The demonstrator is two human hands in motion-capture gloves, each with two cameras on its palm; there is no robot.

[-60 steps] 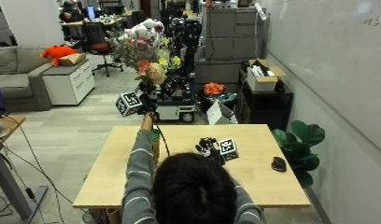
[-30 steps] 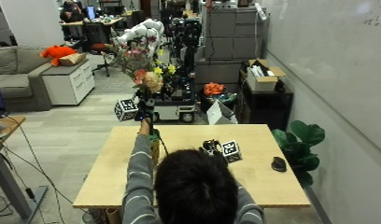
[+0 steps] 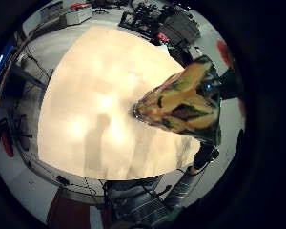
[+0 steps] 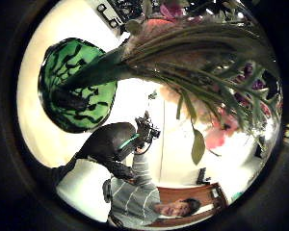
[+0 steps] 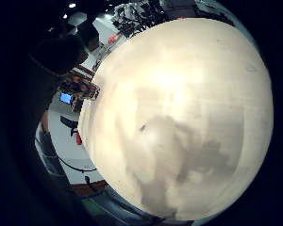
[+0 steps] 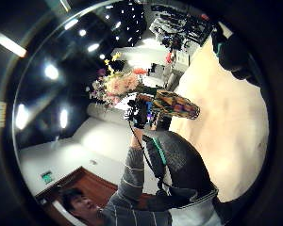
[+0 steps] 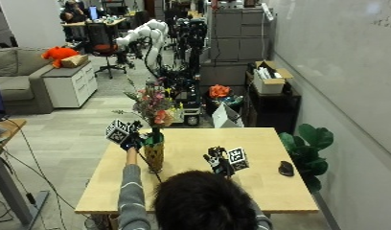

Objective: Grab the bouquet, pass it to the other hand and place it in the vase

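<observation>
- Even, bright indoor light fills the outside view, coming from above.
- Ceiling lamps show as glaring spots in the right thumb side palm view.
- The table (image 7: 201, 143) glares pale in the palm views, with soft shadows across it.
- The bouquet (image 4: 212, 62) close to the palm looks blurred.

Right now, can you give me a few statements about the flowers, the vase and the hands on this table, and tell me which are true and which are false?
1. The bouquet stands with its stems in the vase. True.
2. The vase lies on its side. False: it stands upright on the table.
3. The left hand is at the stems just above the vase's mouth. True.
4. The right hand holds the bouquet. False: it is apart from it, over the table.
5. A dark computer mouse lies near the table's right edge. True.
</observation>
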